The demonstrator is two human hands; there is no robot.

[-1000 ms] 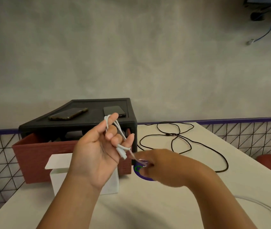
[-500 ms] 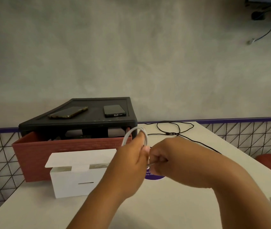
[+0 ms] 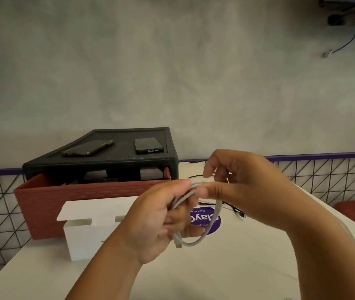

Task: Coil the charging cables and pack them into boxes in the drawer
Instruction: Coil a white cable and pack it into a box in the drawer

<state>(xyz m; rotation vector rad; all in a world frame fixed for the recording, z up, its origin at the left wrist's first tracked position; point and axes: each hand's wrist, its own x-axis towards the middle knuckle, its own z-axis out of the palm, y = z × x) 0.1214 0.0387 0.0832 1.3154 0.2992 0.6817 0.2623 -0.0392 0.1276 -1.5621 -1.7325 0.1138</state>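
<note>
White charging cable (image 3: 196, 243) hangs as loose coil above table (image 3: 226, 269), held between both hands. Left hand (image 3: 161, 217) grips gathered strands, fingers curled round them, plug end poking out below. Right hand (image 3: 243, 187) pinches top of loop, thumb against strands (wrist arched above). White box (image 3: 81, 241) and open red drawer (image 3: 74, 204) sit behind, to left.
</note>
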